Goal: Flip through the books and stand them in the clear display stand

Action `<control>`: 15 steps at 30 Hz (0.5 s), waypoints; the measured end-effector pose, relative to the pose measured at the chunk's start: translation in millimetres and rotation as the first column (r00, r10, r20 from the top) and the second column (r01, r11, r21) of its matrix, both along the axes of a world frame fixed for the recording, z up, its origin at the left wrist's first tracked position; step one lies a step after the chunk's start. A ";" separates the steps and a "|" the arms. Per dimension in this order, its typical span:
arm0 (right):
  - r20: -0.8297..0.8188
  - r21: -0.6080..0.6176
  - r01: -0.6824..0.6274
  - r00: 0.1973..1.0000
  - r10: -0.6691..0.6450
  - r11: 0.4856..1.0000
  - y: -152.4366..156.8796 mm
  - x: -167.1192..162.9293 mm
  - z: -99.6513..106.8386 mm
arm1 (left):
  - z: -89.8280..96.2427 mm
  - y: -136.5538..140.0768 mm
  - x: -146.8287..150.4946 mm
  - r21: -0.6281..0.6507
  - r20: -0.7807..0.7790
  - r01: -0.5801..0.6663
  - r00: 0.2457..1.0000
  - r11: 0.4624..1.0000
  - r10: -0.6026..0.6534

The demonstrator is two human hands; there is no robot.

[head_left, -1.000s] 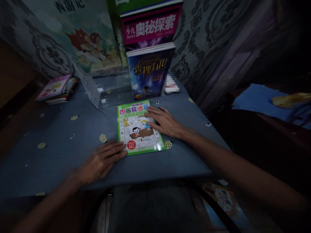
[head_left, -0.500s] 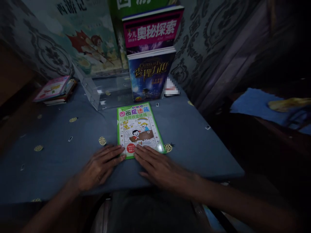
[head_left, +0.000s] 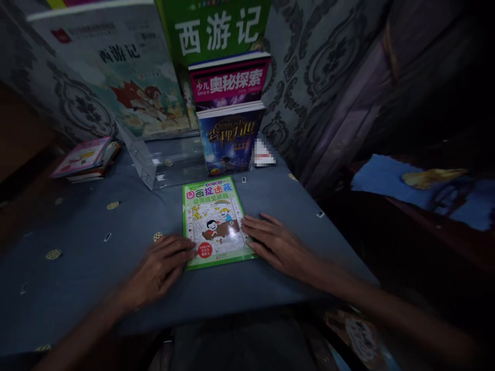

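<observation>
A thin green-edged children's book [head_left: 216, 226] lies closed and cover up on the grey-blue tablecloth. Its cover shows cartoon children, a brown log and colourful Chinese lettering. My left hand [head_left: 164, 263] rests flat at the lower left edge of the book, fingertips touching the cover. At the right edge lies my right hand [head_left: 276, 245], its fingers stretched out over the border of the cover. Neither hand grips anything.
Beyond the book, a clear acrylic stand [head_left: 139, 159] holds several upright books, among them a dark blue one [head_left: 230, 139] and a pink one [head_left: 232, 82]. A small stack of books [head_left: 87, 157] lies at the left. A pixelated white item [head_left: 265, 154] sits behind the table's right side.
My right hand has slid from the book's lower edge up to its right edge. My left hand stays at the lower left corner. The view has tilted up a little.
</observation>
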State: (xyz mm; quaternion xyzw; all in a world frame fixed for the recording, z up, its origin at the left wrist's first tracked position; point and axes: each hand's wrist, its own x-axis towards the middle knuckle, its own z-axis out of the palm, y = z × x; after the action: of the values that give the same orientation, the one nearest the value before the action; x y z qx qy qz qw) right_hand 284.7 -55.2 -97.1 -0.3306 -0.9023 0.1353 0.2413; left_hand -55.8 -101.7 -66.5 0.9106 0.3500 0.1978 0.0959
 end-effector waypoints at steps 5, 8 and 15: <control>0.083 -0.066 0.061 0.995 -0.055 0.996 58.5 -25.6 8.3 | -3.8 46.0 10.2 0.039 -0.030 -0.072 0.997 0.997 0.073; 0.113 -0.068 0.089 0.990 -0.081 0.994 98.5 -37.5 8.1 | -8.5 76.5 12.3 0.080 -0.044 -0.122 0.991 0.989 0.125; 0.076 -0.007 0.119 0.990 -0.118 0.993 135.2 -39.0 -6.7 | -16.3 110.2 13.5 0.094 -0.013 -0.231 0.972 0.968 0.233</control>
State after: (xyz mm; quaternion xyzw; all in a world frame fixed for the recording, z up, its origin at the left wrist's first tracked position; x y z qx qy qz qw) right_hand 245.7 80.0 -103.8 -0.3899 -0.8888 0.1131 0.2126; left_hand -42.3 8.5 -82.9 0.8692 0.4457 0.2127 0.0260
